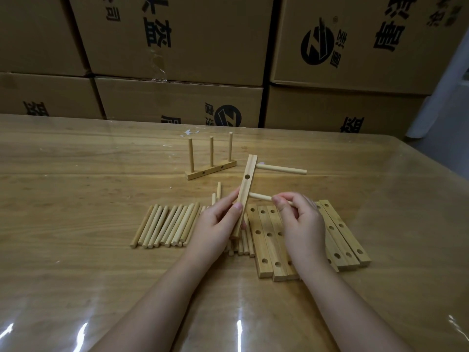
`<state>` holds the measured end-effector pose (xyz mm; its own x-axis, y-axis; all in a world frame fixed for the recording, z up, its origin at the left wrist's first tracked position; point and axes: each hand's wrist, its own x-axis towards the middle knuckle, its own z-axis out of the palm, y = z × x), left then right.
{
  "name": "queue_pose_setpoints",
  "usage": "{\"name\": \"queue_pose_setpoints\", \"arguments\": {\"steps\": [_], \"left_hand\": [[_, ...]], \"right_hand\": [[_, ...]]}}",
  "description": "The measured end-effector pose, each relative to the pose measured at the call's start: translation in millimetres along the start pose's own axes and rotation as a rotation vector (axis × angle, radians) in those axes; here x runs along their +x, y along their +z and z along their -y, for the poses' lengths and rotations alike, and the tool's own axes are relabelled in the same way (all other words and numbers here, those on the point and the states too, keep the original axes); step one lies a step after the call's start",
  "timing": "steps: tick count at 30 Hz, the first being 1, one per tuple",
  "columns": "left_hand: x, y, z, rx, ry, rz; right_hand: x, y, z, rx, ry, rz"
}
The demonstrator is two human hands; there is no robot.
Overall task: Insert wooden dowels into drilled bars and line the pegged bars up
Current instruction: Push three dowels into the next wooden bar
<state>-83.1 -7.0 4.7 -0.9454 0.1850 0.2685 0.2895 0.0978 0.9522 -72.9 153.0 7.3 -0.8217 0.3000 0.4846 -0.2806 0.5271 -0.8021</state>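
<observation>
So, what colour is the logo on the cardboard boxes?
The logo is black; the head view shows it best.

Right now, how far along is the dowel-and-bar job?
Done: one pegged bar stands on the table with three upright dowels. In hand: the left hand grips a second bar with one dowel seated, the right hand pinches another dowel at it. Left: flat drilled bars and loose dowels.

A storeroom or warehouse: printed cardboard cartons [177, 39] stacked behind a worktable [76, 174].
</observation>
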Motion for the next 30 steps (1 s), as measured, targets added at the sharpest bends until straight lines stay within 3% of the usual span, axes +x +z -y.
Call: {"name": "queue_pose_setpoints", "arguments": {"steps": [8, 21, 30], "left_hand": [[3, 3, -4, -0.164, -0.094, -0.064], [3, 1, -6, -0.127, -0.086, -0.166], [3, -3, -4, -0.058, -0.104, -0.18]], "right_hand": [[-2, 0, 8, 0.224, 0.065, -0.005], [2, 0, -2, -0.024, 0.05, 0.024], [3, -1, -2, -0.018, 0.049, 0.062]]}}
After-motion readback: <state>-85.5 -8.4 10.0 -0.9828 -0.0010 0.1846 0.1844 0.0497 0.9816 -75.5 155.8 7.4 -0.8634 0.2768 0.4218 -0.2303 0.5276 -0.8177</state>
